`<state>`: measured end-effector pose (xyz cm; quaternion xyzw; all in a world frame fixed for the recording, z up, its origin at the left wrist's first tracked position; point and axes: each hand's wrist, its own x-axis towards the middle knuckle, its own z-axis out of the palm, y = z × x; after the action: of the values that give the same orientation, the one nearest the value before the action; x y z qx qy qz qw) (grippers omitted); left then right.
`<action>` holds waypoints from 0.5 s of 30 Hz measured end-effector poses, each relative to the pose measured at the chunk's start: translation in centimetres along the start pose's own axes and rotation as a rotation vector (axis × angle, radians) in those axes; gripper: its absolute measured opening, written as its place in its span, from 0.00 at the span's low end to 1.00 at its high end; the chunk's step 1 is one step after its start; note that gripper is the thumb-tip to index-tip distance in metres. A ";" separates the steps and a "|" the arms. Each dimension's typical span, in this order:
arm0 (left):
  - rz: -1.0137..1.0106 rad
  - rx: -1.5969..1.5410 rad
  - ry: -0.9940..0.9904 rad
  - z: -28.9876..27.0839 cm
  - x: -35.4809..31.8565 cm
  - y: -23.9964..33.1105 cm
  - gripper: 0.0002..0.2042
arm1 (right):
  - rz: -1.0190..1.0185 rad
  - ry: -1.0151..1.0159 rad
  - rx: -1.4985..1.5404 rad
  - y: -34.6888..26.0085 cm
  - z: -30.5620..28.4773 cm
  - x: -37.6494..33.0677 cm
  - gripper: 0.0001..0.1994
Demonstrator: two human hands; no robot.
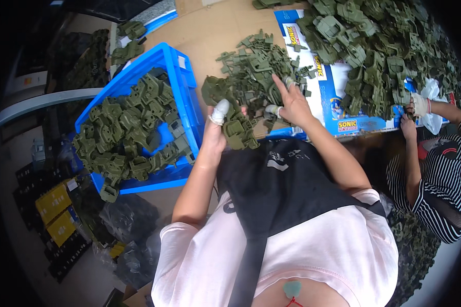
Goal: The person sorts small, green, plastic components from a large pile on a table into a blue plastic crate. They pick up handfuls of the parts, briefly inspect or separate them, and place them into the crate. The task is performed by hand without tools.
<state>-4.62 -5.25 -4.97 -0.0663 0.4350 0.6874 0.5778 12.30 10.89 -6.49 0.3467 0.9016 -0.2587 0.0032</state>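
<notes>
At table centre, my left hand (217,123) clutches a stack of olive-green plastic parts (230,115), thumb capped in white tape. My right hand (291,102) rests on the loose pile of green parts (256,64), fingers spread and pressing, nothing visibly gripped. Left of me a blue crate (182,66) is heaped with assembled green pieces (133,133). Farther right, a bigger green heap (374,46) covers printed cardboard (333,102), where a co-worker in a striped sleeve (440,184) is working.
</notes>
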 end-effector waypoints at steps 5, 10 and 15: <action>0.226 0.176 0.041 1.4 0.3 0.5 0.24 | 0.033 0.037 0.688 0.4 -0.8 -0.6 0.34; 0.350 0.311 -0.035 4.0 1.1 -2.0 0.34 | -0.079 -0.130 1.032 -4.0 -2.4 -5.0 0.35; 0.425 0.375 -0.026 4.7 1.7 -2.9 0.37 | -0.175 -0.057 0.615 -4.6 -3.6 -5.7 0.37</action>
<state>-0.80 -0.93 -4.58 0.1432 0.5514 0.7015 0.4282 14.35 6.19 -0.17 0.2452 0.8071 -0.5279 -0.0987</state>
